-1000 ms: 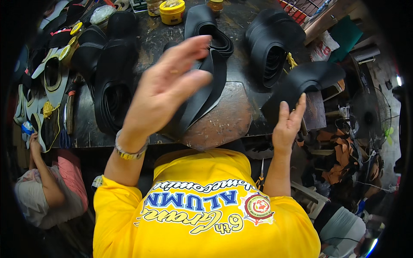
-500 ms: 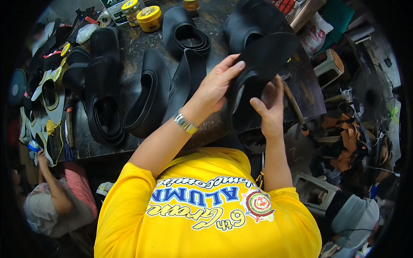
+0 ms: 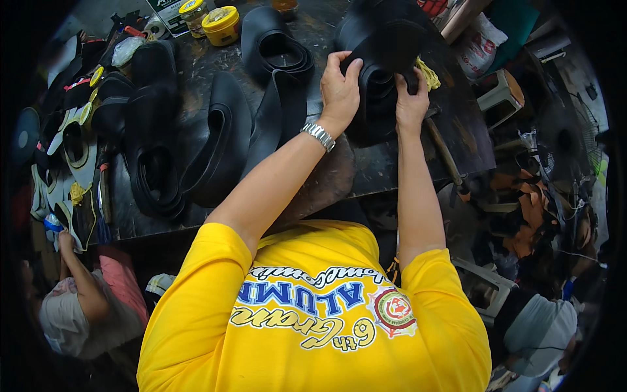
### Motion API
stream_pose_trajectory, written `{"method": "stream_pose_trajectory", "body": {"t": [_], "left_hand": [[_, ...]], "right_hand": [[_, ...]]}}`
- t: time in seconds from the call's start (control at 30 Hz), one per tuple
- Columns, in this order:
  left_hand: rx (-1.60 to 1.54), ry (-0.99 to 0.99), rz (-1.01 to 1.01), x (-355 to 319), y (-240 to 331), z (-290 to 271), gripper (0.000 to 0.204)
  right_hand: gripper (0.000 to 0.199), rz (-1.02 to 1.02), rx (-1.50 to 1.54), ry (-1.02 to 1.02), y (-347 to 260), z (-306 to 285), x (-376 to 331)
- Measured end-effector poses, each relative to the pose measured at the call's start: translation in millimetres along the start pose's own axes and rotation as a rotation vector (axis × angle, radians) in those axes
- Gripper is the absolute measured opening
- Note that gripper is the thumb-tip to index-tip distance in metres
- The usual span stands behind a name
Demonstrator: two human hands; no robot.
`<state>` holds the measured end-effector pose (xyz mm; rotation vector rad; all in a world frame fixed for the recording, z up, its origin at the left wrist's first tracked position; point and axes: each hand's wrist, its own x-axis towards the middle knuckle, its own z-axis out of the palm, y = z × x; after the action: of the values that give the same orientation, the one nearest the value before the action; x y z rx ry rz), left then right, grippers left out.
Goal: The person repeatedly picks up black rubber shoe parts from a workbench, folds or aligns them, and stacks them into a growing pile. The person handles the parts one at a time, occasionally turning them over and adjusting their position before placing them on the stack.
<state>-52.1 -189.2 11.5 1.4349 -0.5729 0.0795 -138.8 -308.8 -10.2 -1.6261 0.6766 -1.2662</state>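
Note:
Both my hands are at the far right part of the table, on a black leather-like piece (image 3: 392, 46) with a curved, looped shape. My left hand (image 3: 339, 95), with a metal watch at its wrist, grips the piece's left edge between thumb and fingers. My right hand (image 3: 412, 104) pinches its right edge. Beneath it lies a stack of similar black nested pieces (image 3: 375, 121), partly hidden. To the left rest more black looped pieces (image 3: 219, 140), another curled one (image 3: 277, 52) farther back, and a long stack (image 3: 155, 140).
A hammer-like tool (image 3: 447, 157) lies right of my right hand, near a yellow bundle (image 3: 428, 76). Yellow-lidded jars (image 3: 221, 26) stand at the back. Cut pieces and tools crowd the table's left end. Other people sit at lower left (image 3: 85, 307) and lower right (image 3: 539, 333).
The black piece has moved from above my hands down onto the stack. My left hand shifted away from me, and my right hand, spread before, has closed on the piece's edge.

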Motion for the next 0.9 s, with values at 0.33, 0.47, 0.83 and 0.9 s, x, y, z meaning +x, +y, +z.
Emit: {"method": "stream_pose_trajectory", "body": {"t": [0.33,0.47,0.83,0.9], "left_hand": [[0.038,0.121,0.111,41,-26,26,0.023],[0.101,0.103,0.141,52,-35,32,0.02],[0.242,0.145,0.183,56,-40,40,0.026],[0.241,0.072,0.074,53,-18,24,0.04]], "right_hand": [[0.076,-0.272,-0.343,-0.064,14,6,37],[0.073,-0.362,-0.38,-0.044,21,10,44],[0.07,-0.274,-0.628,-0.179,53,14,54],[0.069,-0.232,-0.579,-0.281,42,9,60]]}}
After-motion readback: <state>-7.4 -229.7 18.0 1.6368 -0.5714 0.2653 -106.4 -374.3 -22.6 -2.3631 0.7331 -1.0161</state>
